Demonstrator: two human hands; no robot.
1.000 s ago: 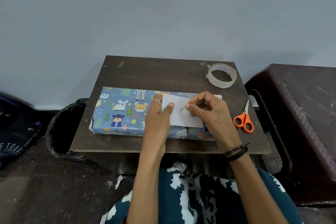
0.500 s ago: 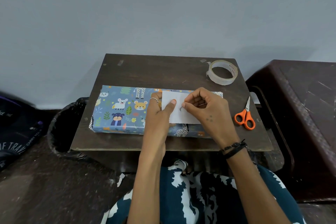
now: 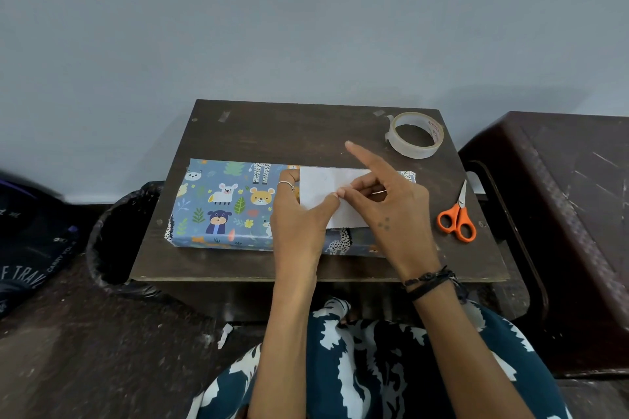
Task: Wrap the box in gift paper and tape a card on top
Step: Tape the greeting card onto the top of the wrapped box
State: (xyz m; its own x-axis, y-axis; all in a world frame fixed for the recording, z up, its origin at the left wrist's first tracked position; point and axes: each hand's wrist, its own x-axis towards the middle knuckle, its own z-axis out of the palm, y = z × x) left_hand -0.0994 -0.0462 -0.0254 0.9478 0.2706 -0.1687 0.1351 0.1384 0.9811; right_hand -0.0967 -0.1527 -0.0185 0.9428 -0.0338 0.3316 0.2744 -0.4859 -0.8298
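Against a pale grey wall, a dark wooden table (image 3: 272, 133) carried a flat box wrapped in blue animal-print paper (image 3: 224, 204). A black bag (image 3: 30, 255) at far left read partly "TRAV". The left hand (image 3: 299, 224) pressed its thumb on a white rectangular card (image 3: 326, 194) atop the box; the right hand (image 3: 388, 201) pinched the card, forefinger raised. Beyond lay a clear tape roll (image 3: 417, 135), its red lettering unreadable, and orange-handled scissors (image 3: 457, 218).

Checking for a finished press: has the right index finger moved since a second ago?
Yes. The right hand has lifted its index finger off the card, toward the tape roll.
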